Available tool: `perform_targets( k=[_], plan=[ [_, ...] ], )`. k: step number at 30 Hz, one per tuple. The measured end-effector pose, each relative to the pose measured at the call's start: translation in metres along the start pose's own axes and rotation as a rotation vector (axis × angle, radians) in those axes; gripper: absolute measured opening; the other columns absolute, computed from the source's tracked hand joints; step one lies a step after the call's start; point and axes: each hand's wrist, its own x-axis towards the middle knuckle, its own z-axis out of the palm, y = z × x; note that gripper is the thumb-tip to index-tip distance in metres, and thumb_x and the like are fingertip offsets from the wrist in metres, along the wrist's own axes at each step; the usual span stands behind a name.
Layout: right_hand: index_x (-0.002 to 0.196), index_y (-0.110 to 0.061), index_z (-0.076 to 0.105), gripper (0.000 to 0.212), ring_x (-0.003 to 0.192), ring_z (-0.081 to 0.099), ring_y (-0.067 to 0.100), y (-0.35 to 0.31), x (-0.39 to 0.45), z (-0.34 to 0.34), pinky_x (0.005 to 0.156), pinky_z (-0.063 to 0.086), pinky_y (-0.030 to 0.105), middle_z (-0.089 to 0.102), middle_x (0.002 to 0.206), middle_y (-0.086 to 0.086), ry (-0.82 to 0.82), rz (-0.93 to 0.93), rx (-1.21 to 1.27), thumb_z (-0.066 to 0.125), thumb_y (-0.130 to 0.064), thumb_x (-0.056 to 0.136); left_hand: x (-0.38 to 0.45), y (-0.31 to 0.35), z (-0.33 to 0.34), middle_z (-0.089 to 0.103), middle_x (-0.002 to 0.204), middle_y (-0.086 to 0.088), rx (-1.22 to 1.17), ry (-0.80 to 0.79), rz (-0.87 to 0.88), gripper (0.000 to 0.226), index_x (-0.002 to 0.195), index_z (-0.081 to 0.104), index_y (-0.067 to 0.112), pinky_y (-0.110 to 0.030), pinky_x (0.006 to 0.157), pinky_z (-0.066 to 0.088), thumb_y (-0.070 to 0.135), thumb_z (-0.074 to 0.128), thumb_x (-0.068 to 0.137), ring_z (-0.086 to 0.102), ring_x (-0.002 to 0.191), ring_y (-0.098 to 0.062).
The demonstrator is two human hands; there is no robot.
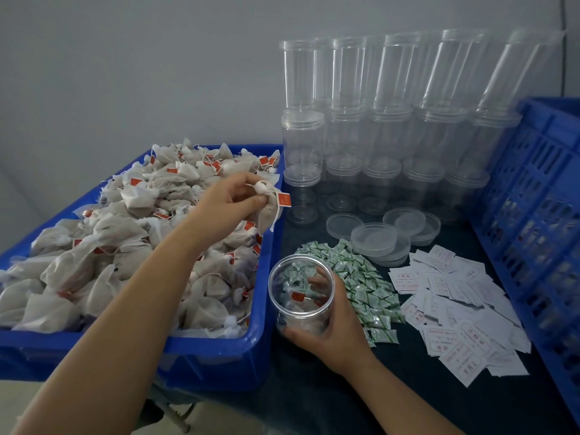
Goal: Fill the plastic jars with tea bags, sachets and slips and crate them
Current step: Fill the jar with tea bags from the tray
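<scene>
On the dark desk (314, 387), near its front edge, an open plastic jar (302, 298) stands upright with the right hand (332, 328) curled around its lower wall; at least one tea bag with a red tag lies inside it. Above the right rim of the blue bin (219, 343), the left hand (232, 199) pinches a single tea bag (270, 211) by its gathered neck, and the bag hangs free with its red tag to the right. The bin is heaped with more tea bags (125, 233). Just right of the jar lies a pile of green-and-white sachets (361, 284), and beside that a spread of white printed slips (455, 309). Several clear lids (376, 238) sit behind the sachets. Empty jars (376, 120) are stacked in rows against the wall. A blue slatted crate (533, 215) stands at the desk's right side.
</scene>
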Motion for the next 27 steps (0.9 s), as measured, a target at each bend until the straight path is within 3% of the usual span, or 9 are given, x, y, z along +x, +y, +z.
perform_targets(
  k=[6, 12, 16, 20, 24, 27],
  plan=[
    [0.129, -0.06, 0.036, 0.094, 0.117, 0.059, -0.005, 0.001, 0.0, 0.0, 0.091, 0.051, 0.016, 0.05, 0.129, -0.033, -0.005, 0.01, 0.039, 0.092, -0.051, 0.054, -0.006, 0.009, 0.005, 0.071, 0.089, 0.016, -0.069, -0.194, 0.048, 0.031, 0.103, 0.063, 0.029, -0.014, 0.069, 0.052, 0.003, 0.057, 0.089, 0.067, 0.09, -0.004],
    [0.136, -0.054, 0.034, 0.099, 0.125, 0.056, 0.005, 0.003, 0.0, 0.0, 0.1, 0.053, 0.039, 0.053, 0.133, -0.025, 0.009, 0.004, 0.007, 0.092, -0.053, 0.055, -0.013, 0.017, 0.018, 0.071, 0.093, 0.009, -0.043, -0.426, 0.084, 0.022, 0.096, 0.066, 0.022, -0.015, 0.076, 0.051, 0.003, 0.063, 0.085, 0.067, 0.09, -0.008],
    [0.135, -0.053, 0.037, 0.096, 0.121, 0.061, 0.012, 0.003, 0.002, 0.001, 0.097, 0.054, 0.046, 0.059, 0.132, -0.012, 0.03, -0.011, 0.002, 0.094, -0.048, 0.058, -0.015, 0.02, 0.024, 0.071, 0.096, 0.001, 0.043, -0.562, 0.088, 0.022, 0.098, 0.067, 0.02, -0.025, 0.082, 0.054, 0.005, 0.068, 0.082, 0.068, 0.092, -0.015],
    [0.134, -0.054, 0.037, 0.095, 0.119, 0.061, 0.011, 0.003, 0.001, 0.001, 0.095, 0.055, 0.044, 0.058, 0.13, -0.017, 0.035, -0.022, -0.008, 0.093, -0.048, 0.057, -0.019, 0.022, 0.033, 0.071, 0.096, 0.0, 0.164, -0.658, 0.062, 0.021, 0.1, 0.069, 0.018, -0.037, 0.083, 0.056, 0.006, 0.07, 0.082, 0.068, 0.088, -0.02],
    [0.135, -0.053, 0.035, 0.097, 0.123, 0.058, 0.01, 0.004, 0.002, 0.0, 0.099, 0.052, 0.041, 0.055, 0.132, -0.018, 0.031, -0.028, -0.005, 0.091, -0.049, 0.056, -0.022, 0.023, 0.046, 0.069, 0.086, 0.012, 0.423, -0.7, 0.122, 0.019, 0.101, 0.07, 0.022, -0.02, 0.075, 0.053, 0.015, 0.069, 0.084, 0.063, 0.077, -0.001],
    [0.134, -0.054, 0.036, 0.096, 0.12, 0.059, 0.01, 0.005, 0.002, 0.001, 0.097, 0.053, 0.044, 0.057, 0.13, -0.017, 0.024, -0.027, -0.009, 0.09, -0.051, 0.055, -0.023, 0.023, 0.053, 0.07, 0.089, 0.009, 0.575, -0.707, 0.142, 0.021, 0.105, 0.07, 0.02, -0.017, 0.073, 0.05, 0.018, 0.068, 0.083, 0.06, 0.078, 0.002]
  ],
)
